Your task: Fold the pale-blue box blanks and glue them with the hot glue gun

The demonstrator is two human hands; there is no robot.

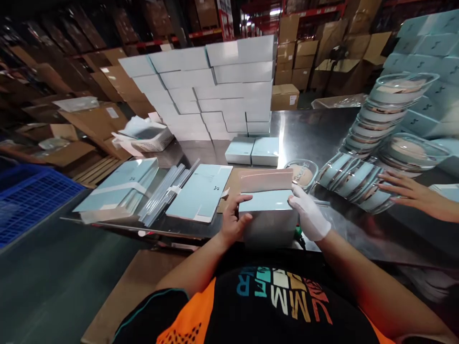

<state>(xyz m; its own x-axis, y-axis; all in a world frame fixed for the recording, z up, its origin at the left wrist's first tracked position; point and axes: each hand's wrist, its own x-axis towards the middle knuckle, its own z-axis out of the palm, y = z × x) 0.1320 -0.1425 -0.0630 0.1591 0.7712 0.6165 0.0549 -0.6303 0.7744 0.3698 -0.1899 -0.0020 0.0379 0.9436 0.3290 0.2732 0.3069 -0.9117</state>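
Left of centre, a basket (158,140) holds crumpled white material. At lower centre, our bare left hand (233,222) grips the pale blue box (267,227), a pink panel (266,180) at its far edge; we read M on our shirt (233,320); our gloved right hand (310,215) holds the box's right side. At right, clear tubs (349,179) with pinkish contents lie beside a co-worker's spread hand (418,191).

Rear section dim: from here I see the racking (225,19) sunk in gloom, with a distant lamp (275,11) burnt white. Light over the work area comes from above; the wall of white boxes (215,95) reads bright. Glare noted: a pale streak on the steel table (311,136), glints on the clear bowls (387,114). Near face of the held box (268,227) shaded. Left margin smeared, the blue crate (32,205) stretched and soft.
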